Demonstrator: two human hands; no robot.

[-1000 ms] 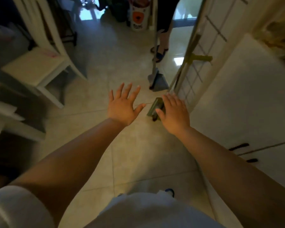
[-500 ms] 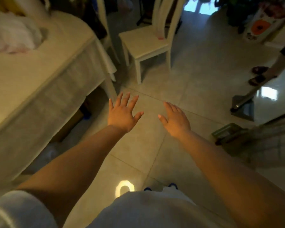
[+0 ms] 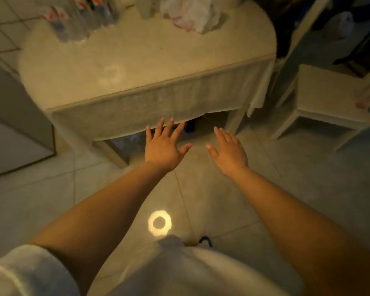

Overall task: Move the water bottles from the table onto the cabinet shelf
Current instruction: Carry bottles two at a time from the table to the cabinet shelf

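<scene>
Clear bottles (image 3: 79, 20) crowd the table's (image 3: 137, 67) far edge; left hand (image 3: 161, 147) and right hand (image 3: 230, 151), both spread empty, should reach past the bag (image 3: 190, 13).

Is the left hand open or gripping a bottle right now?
Open. The left hand has its fingers spread straight, holding nothing, in front of the table. The bottles stand blurred at its far edge.

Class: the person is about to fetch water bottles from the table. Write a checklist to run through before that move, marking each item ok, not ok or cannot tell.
1. Left hand free, fingers spread: ok.
2. Right hand free, fingers straight: ok.
3. Table in view straight ahead: ok.
4. Water bottles in view at the table's far left: ok, though blurred.
5. Hands at the bottles: not ok, both hang short of the table's near edge.
6. Bottle count, caps on: cannot tell.
</scene>
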